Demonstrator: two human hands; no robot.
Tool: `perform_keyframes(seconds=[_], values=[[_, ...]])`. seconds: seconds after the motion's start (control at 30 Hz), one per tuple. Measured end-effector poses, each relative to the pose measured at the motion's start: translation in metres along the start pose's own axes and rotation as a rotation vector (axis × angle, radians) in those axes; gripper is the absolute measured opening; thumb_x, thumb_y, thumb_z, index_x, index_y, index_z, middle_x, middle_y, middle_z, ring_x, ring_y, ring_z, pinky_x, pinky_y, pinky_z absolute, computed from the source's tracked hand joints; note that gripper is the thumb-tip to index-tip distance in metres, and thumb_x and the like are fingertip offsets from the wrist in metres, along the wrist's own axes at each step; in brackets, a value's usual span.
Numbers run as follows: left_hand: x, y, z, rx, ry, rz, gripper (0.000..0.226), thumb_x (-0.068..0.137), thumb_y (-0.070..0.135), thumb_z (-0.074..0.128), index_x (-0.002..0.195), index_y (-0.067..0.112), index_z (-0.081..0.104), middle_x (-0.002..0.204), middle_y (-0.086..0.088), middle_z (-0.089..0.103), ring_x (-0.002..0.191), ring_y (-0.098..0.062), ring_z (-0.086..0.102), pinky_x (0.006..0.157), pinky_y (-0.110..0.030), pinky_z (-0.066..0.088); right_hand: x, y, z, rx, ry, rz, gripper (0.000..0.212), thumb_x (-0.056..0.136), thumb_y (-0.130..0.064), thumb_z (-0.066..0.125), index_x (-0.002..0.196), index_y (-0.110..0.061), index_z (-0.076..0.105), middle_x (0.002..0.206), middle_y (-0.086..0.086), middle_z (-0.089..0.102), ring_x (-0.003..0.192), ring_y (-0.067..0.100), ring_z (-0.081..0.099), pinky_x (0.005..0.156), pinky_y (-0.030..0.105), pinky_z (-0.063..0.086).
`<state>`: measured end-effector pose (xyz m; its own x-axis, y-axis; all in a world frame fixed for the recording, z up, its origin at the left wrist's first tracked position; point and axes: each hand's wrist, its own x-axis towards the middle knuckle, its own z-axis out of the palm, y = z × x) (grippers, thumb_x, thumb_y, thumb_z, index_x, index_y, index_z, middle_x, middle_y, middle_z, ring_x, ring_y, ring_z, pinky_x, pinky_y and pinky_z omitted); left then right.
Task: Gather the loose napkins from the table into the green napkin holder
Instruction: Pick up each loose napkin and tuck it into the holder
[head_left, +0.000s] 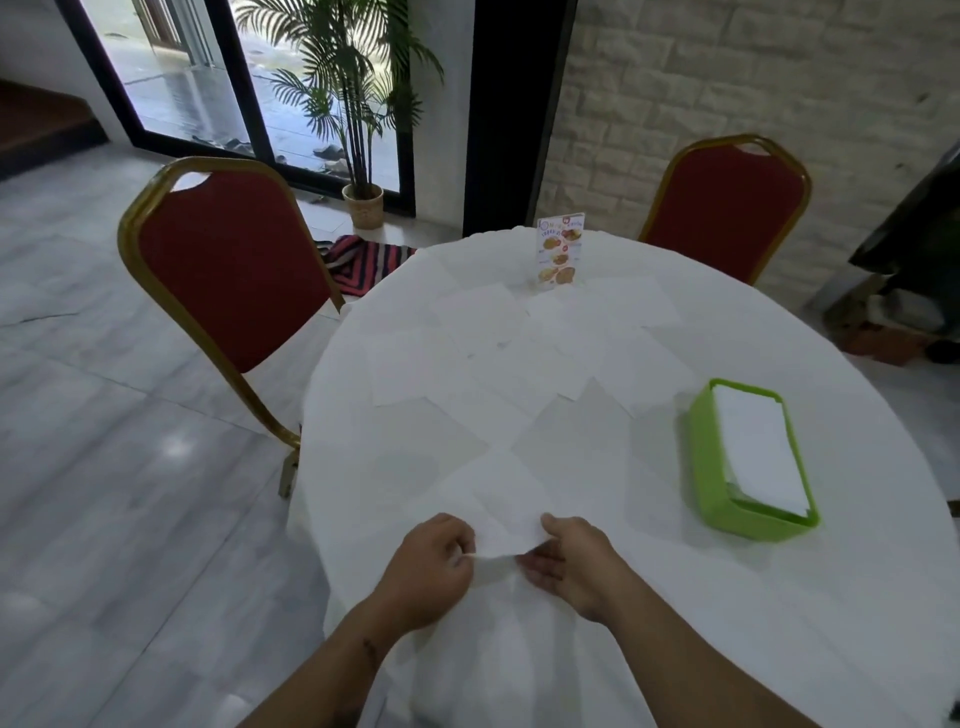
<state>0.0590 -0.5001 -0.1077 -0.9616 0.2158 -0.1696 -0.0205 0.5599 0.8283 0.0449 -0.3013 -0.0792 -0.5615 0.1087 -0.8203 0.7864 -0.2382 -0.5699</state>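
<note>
Several white napkins (483, 317) lie loose and overlapping across the middle and far side of the round white table (675, 597). At the near edge my left hand (428, 566) and my right hand (569, 561) each pinch one end of a single white napkin (506, 530), holding it between them just above the tabletop. The green napkin holder (698, 467) sits to the right of my hands, with a stack of white napkins (753, 447) lying flat inside it.
A standing menu card (560, 249) is at the far side of the table. Two red chairs with gold frames stand behind it, one at the left (228, 265) and one at the far right (732, 208). Grey tiled floor (130, 467) lies left.
</note>
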Motion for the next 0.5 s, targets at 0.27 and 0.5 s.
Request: perform_keyframes(seconds=[0.27, 0.5], values=[[-0.01, 0.013, 0.014, -0.04, -0.08, 0.018, 0.017, 0.072, 0.012, 0.053, 0.078, 0.025, 0.061, 0.096, 0.013, 0.063, 0.093, -0.001, 0.057, 0.083, -0.021, 0.046, -0.015, 0.004, -0.019, -0.306, 0.321, -0.455, 0.013, 0.084, -0.01, 0.055, 0.075, -0.011, 0.065, 0.079, 0.006, 0.07, 0.076, 0.026, 0.065, 0.067, 0.035, 0.052], [-0.008, 0.007, 0.005, -0.022, 0.119, -0.065, 0.025, 0.077, 0.003, 0.052, 0.074, 0.027, 0.061, 0.085, 0.005, 0.063, 0.083, -0.011, 0.06, 0.078, -0.034, 0.051, -0.031, 0.013, -0.021, -1.268, 0.021, -0.616, 0.031, 0.081, -0.035, 0.061, 0.111, -0.025, 0.066, 0.127, 0.0, 0.053, 0.121, 0.023, 0.049, 0.098, 0.035, 0.044]])
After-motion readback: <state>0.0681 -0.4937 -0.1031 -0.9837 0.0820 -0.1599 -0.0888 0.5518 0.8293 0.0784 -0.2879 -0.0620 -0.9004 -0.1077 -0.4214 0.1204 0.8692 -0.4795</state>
